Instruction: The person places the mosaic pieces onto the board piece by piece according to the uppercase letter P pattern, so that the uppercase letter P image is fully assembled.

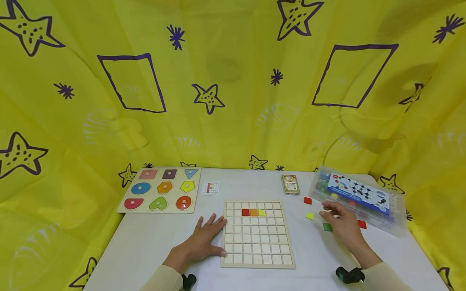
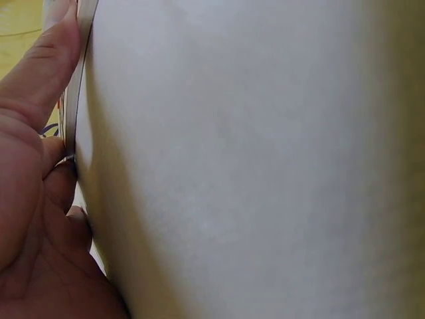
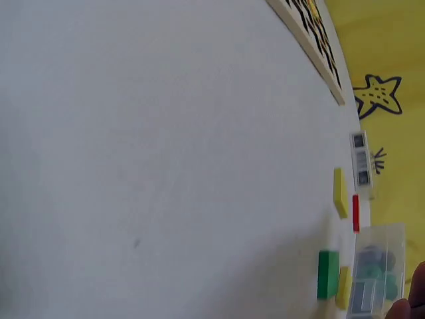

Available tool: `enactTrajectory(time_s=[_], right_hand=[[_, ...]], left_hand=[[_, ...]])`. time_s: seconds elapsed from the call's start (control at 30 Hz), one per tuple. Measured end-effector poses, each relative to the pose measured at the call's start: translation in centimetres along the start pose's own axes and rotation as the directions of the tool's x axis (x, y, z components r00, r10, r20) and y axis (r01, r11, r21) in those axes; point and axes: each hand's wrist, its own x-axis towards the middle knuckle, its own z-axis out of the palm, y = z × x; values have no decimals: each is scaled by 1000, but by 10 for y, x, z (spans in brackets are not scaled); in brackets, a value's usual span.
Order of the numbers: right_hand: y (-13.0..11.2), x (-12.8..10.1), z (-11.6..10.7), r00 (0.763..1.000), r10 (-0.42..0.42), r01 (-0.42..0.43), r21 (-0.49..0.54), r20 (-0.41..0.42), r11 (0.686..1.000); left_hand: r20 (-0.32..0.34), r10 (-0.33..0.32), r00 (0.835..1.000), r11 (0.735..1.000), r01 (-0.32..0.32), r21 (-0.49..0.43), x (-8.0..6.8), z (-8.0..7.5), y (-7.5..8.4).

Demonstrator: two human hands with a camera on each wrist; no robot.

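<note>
A person's left hand [image 1: 205, 238] lies flat, fingers straight, against the left edge of a wooden grid board [image 1: 257, 233] on the white tabletop [image 1: 153, 238], 3 tiles filling its second row. The right hand [image 1: 344, 226], fingers curled, reaches among loose tiles, apparently pinching a yellow tile [image 1: 327, 210]. A loose pinch could drop it; a nudge could scatter the green tile [image 1: 327, 227].

White table [image 1: 153, 238], boards [image 1: 257, 232], loose tiles [image 1: 310, 216]

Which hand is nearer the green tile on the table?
Right. The right hand lies just beside the green tile, apparently touching it; the left hand rests flat across the grid board, at its left edge.
</note>
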Motion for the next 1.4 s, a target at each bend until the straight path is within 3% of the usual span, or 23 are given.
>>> enactTrajectory(time_s=[0.17, 0.23, 0.43, 0.5, 0.7, 0.87, 1.07, 1.4], right_hand=[[22, -8, -22, 995, -35, 29, -61, -94, 998], [29, -12, -30, 994, -6, -3, -78, -113, 997], [47, -21, -50, 987, 151, -159, -147, -61, 976], [53, -22, -55, 985, 167, -170, -204, -33, 964], [65, -22, -57, 986, 164, -151, -305, 18, 940], [66, -21, -51, 991, 132, -114, -325, 34, 939], [61, -24, -46, 992, 52, -14, -316, 112, 949], [64, -24, -49, 983, 121, -73, -305, 140, 949]], left_hand=[[-2, -2, 1000, 1000, 2, -1, 1, 1, 0], [-5, 1, 1000, 1000, -1, 1, 1, 1, 0], [-5, 3, 1000, 1000, -3, 1, 2, 1, -1], [-4, 1, 1000, 1000, -1, -2, 2, 1, -1], [-4, -1, 1000, 1000, 1, 6, 2, 2, -2], [-6, -1, 1000, 1000, 1, 5, 1, 1, 0], [-6, -3, 1000, 1000, 3, 4, 0, 0, 0], [-9, -3, 1000, 1000, 3, -5, 0, 0, 1]])
